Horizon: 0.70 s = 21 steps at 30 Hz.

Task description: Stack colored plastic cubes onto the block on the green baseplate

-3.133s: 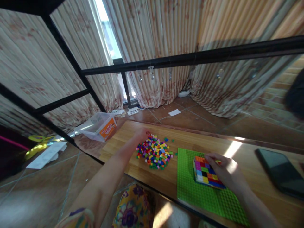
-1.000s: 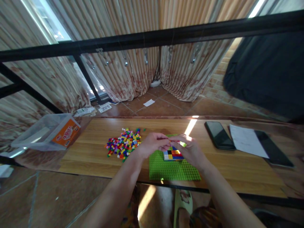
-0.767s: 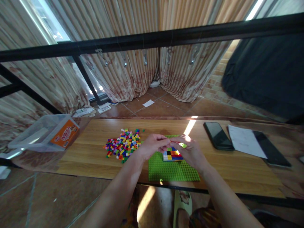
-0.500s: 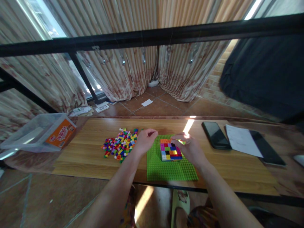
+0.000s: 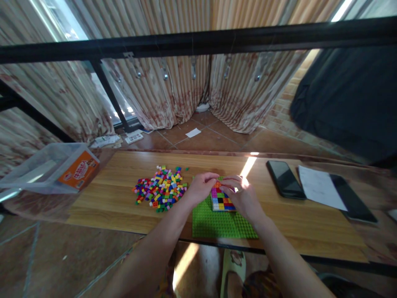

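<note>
On the wooden table lies a green baseplate, and a low block of coloured bricks stands on it. My left hand is at the block's far left corner, thumb and fingers pinched together; whatever is between them is too small to make out. Over the block's far right side is my right hand, its fingers curled and its fingertips close to the left ones. The right hand covers part of the block, so what its fingertips touch is hidden. Left of the baseplate spreads a pile of loose small bricks.
A clear plastic box with an orange label stands beyond the table's left end. On the right lie a black phone, a white sheet of paper and a dark flat device. A black rail crosses behind the table.
My left hand has moved right, from the baseplate's left edge to the brick block. My right hand stays over the block, and the two sets of fingertips are now close together.
</note>
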Each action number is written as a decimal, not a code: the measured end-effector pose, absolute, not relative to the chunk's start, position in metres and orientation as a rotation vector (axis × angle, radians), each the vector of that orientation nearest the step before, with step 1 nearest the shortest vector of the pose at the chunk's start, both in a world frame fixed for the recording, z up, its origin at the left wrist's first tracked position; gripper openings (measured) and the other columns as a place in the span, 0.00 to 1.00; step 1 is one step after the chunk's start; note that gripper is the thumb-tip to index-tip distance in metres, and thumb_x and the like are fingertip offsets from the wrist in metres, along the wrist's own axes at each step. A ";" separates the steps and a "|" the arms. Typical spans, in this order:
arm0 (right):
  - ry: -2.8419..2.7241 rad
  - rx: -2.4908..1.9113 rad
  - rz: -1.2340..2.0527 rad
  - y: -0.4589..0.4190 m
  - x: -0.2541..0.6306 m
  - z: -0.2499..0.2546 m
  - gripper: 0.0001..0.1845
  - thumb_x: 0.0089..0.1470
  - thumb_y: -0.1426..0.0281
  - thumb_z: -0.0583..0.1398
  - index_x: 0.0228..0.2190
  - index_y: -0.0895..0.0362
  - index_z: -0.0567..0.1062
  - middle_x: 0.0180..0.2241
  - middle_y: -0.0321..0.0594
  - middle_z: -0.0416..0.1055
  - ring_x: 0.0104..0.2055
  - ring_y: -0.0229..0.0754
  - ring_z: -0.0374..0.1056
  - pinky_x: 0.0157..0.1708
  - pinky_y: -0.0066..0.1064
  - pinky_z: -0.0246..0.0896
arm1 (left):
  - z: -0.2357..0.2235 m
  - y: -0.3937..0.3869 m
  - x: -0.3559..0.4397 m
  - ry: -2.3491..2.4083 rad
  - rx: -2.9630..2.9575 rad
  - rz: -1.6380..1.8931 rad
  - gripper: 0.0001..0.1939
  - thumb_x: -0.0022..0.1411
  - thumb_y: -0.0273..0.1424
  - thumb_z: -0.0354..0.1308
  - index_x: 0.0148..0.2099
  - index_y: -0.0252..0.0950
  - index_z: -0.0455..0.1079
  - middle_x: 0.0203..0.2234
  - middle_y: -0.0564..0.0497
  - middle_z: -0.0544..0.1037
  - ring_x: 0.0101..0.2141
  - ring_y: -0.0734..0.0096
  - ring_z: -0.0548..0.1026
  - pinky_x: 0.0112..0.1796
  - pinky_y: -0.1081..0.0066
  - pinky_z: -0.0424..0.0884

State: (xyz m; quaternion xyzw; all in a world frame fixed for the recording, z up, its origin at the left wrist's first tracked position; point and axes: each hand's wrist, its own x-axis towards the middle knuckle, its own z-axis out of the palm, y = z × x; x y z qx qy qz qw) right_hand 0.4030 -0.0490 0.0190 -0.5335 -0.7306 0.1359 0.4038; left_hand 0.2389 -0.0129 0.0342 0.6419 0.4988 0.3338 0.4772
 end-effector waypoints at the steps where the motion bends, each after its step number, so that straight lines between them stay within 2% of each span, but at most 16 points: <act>1: -1.839 -1.354 0.355 -0.049 0.403 0.019 0.08 0.56 0.67 0.59 0.33 0.50 0.80 0.38 0.40 0.76 0.40 0.44 0.72 0.43 0.42 0.69 | 0.034 -0.013 0.239 1.215 1.554 0.824 0.15 0.59 0.26 0.53 0.46 0.32 0.76 0.44 0.45 0.80 0.46 0.66 0.76 0.52 0.66 0.69; 7: -1.782 -1.362 0.445 -0.047 0.402 0.019 0.08 0.55 0.66 0.59 0.32 0.53 0.78 0.35 0.40 0.75 0.36 0.42 0.72 0.39 0.37 0.69 | 0.031 -0.014 0.241 1.166 1.520 0.850 0.13 0.58 0.28 0.56 0.45 0.32 0.76 0.42 0.44 0.80 0.43 0.65 0.77 0.48 0.65 0.71; 12: -1.728 -1.369 0.503 -0.044 0.403 0.015 0.08 0.53 0.64 0.61 0.32 0.54 0.78 0.32 0.39 0.73 0.31 0.40 0.70 0.34 0.34 0.68 | 0.026 -0.013 0.244 1.172 1.485 0.885 0.13 0.52 0.27 0.62 0.42 0.31 0.76 0.37 0.44 0.81 0.38 0.67 0.77 0.43 0.67 0.73; 21: -1.684 -1.389 0.594 -0.043 0.404 0.014 0.09 0.51 0.62 0.62 0.31 0.55 0.78 0.33 0.39 0.74 0.32 0.40 0.70 0.34 0.34 0.67 | 0.027 -0.014 0.251 1.216 1.431 0.926 0.09 0.50 0.24 0.59 0.34 0.32 0.78 0.29 0.48 0.81 0.30 0.70 0.75 0.35 0.71 0.71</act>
